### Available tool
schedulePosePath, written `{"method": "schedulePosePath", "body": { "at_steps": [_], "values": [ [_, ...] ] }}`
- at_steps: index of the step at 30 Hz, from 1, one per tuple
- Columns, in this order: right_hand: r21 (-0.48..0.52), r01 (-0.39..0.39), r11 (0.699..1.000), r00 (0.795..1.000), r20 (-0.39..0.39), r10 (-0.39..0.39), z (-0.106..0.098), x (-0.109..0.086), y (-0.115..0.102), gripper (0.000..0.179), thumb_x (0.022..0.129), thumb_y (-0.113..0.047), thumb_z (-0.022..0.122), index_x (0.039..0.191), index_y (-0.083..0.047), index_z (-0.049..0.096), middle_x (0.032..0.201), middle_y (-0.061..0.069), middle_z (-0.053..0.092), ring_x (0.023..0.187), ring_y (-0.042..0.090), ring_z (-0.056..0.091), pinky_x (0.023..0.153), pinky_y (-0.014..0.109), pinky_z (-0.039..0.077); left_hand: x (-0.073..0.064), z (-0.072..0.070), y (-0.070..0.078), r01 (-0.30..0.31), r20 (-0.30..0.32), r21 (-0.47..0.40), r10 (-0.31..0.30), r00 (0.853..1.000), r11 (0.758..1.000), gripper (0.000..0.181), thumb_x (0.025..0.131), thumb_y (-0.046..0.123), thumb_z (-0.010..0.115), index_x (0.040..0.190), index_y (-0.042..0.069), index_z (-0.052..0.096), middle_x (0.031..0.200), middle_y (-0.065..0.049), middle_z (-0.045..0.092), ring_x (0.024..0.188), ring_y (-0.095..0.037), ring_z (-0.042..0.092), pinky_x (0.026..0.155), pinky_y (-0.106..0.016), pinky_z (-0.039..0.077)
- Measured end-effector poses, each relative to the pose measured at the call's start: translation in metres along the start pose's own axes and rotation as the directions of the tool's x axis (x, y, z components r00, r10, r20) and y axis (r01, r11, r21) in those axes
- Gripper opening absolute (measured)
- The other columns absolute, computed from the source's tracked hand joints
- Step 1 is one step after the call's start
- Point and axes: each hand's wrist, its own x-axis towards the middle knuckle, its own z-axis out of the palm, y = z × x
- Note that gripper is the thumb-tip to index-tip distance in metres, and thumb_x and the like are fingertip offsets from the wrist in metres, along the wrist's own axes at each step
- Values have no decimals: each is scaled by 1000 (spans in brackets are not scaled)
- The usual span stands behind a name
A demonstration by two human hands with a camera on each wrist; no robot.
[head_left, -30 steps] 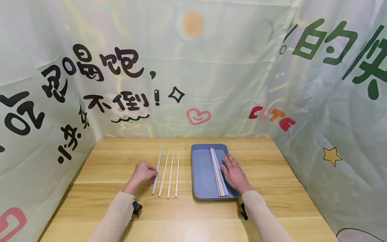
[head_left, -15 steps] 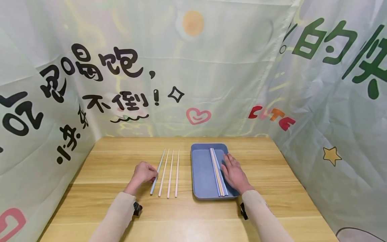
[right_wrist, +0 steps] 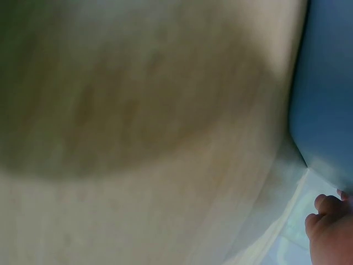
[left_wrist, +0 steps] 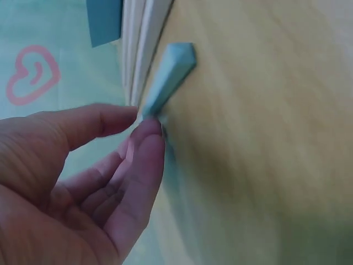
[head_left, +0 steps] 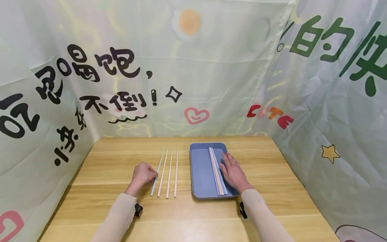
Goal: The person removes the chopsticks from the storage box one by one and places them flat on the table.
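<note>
Sleeves (head_left: 116,215) in pale beige cover your forearms over the near part of the worktop (head_left: 193,223). Farther in, your left hand (head_left: 144,173) has a narrow grip, pinching the light-blue chopstick (head_left: 153,189), leftmost beside three pale-pink chopsticks (head_left: 169,178). Your right hand (head_left: 234,173), fingers extended, rests at the right side of the blue tray (head_left: 201,174), beside the chopstick bundle (head_left: 216,171) inside. Printed fabric (head_left: 211,77) hangs at the far side.
</note>
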Motion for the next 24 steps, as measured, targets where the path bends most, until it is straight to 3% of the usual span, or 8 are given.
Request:
{"method": "schedulePosePath", "body": {
  "at_steps": [8,14,16,21,24],
  "values": [
    [2,-7,1000,1000,15,7,0,1,-1,59,113,-28,48,160,5,35,168,31,30,154,51,32,128,64,27,-4,6,30,-107,-90,-28,104,991,994,16,93,14,74,94,0,80,83,-12,79,66,-15,70,60,-27,57],
    [-10,-10,1000,1000,12,10,0,0,1,59,113,-28,49,160,4,35,168,31,30,154,50,33,128,63,27,-4,28,65,-194,-103,-183,178,979,964,16,95,13,73,99,0,81,87,-17,80,70,-26,77,58,-25,60],
    [-12,-10,1000,1000,11,10,0,0,1,59,112,-28,49,160,4,36,167,31,31,154,51,33,128,64,28,-5,35,77,-203,-81,-265,188,979,943,15,95,10,73,100,-1,81,86,-17,80,68,-24,77,59,-25,62],
    [-8,1,1000,1000,6,-1,0,1,0,58,113,-28,48,159,5,37,167,32,31,153,52,33,127,64,28,-7,54,99,-154,36,-468,193,981,870,19,95,6,73,106,-8,78,88,-23,79,65,-15,74,67,-34,67],
    [-11,1,1000,1000,6,-1,1,1,1,59,113,-29,48,160,4,36,167,31,31,154,51,33,127,64,28,-8,67,110,-146,89,-492,216,972,858,19,95,7,74,106,-9,78,87,-25,78,64,-15,74,67,-36,67]
  ]
}}
